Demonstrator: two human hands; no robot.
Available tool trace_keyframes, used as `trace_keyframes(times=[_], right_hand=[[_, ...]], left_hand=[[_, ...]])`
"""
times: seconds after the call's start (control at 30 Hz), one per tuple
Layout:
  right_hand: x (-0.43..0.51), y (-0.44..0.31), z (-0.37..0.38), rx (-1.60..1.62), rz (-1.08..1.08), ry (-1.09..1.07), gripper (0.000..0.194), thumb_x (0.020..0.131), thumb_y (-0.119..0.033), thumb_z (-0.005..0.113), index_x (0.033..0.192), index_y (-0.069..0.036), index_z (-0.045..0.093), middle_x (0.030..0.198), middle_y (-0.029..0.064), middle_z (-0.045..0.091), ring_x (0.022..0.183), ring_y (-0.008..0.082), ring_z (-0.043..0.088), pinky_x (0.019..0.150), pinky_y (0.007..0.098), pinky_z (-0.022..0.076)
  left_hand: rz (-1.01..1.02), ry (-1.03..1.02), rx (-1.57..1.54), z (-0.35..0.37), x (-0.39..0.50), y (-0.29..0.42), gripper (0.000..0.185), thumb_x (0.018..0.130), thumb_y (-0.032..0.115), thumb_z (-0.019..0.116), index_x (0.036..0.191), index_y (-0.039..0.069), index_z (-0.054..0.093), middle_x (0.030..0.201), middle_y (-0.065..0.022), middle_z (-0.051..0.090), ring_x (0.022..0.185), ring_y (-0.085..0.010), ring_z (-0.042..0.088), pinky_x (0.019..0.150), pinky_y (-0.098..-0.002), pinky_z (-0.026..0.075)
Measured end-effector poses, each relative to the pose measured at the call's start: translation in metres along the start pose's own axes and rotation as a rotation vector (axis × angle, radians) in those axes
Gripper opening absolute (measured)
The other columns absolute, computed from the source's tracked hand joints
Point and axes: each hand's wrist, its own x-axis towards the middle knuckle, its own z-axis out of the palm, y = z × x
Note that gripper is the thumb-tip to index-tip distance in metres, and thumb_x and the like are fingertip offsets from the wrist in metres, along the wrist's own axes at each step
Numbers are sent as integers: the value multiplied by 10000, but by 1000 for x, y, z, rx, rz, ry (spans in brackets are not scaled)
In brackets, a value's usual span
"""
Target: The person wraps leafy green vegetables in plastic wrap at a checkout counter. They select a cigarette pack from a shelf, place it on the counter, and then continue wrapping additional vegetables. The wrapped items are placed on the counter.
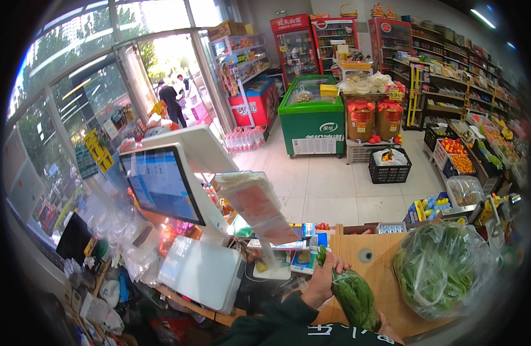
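Note:
A bundle of leafy greens in clear plastic (355,299) lies between my two hands, tilted, over the wooden counter (347,242). My left hand (323,279) is closed round its narrow upper end, where some leaves stick out. My right hand (388,331) touches the lower end from the right; its fingers are mostly hidden by the greens and my sleeve. To the right a large clear plastic bag full of leafy greens (440,268) rests on the counter.
A counter scale with a metal plate (200,270) and a touchscreen till (161,184) stand at the left. Clear plastic bags (138,253) hang beside them. Beyond the counter are a green chest freezer (313,119), a black crate (390,166) and produce shelves. Two people stand outside the doorway.

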Motion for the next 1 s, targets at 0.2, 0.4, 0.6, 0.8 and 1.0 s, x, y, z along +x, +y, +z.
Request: trace_keyframes(times=[0.2, 0.4, 0.6, 0.8, 1.0], right_hand=[[10, 5, 19, -105, -110, 47, 1314, 557, -222, 961, 1573, 18, 163, 1453, 221, 458, 1378, 329, 456, 1144, 431, 362], [5, 17, 5, -190, -145, 81, 1323, 545, -221, 966, 1571, 22, 167, 1458, 225, 458, 1381, 330, 456, 1142, 426, 367], [-9, 27, -21, -292, -155, 134, 1332, 533, -221, 971, 1569, 26, 170, 1463, 230, 457, 1383, 331, 456, 1140, 421, 371], [-5, 31, -27, -324, -50, 220, 1332, 475, -234, 958, 1554, 10, 216, 1461, 265, 453, 1354, 384, 475, 1127, 438, 393], [5, 35, -22, -507, -73, 318, 1316, 473, -282, 946, 1553, -29, 237, 1427, 287, 465, 1306, 446, 487, 1096, 487, 410]], left_hand=[[-32, 85, 28, 15, 15, -4, 467, 1085, 421, 430, 725, 126, 400, 693, -30, 444, 793, -214, 509, 919, -415, 484], [-117, 110, -6, 19, 40, -24, 467, 1086, 428, 425, 727, 131, 390, 692, -25, 426, 776, -209, 505, 932, -426, 493], [-301, 187, -34, -9, 72, -68, 431, 1059, 477, 455, 814, 122, 464, 769, -46, 534, 959, -263, 617, 939, -479, 523], [-428, 393, -17, -32, 105, -112, 567, 999, 571, 517, 1209, 47, 566, 1111, -125, 632, 983, -273, 647, 919, -442, 563], [-425, 445, -5, -70, 118, -137, 638, 997, 584, 524, 1332, 41, 536, 1289, -121, 605, 1153, -252, 590, 1023, -416, 484]])
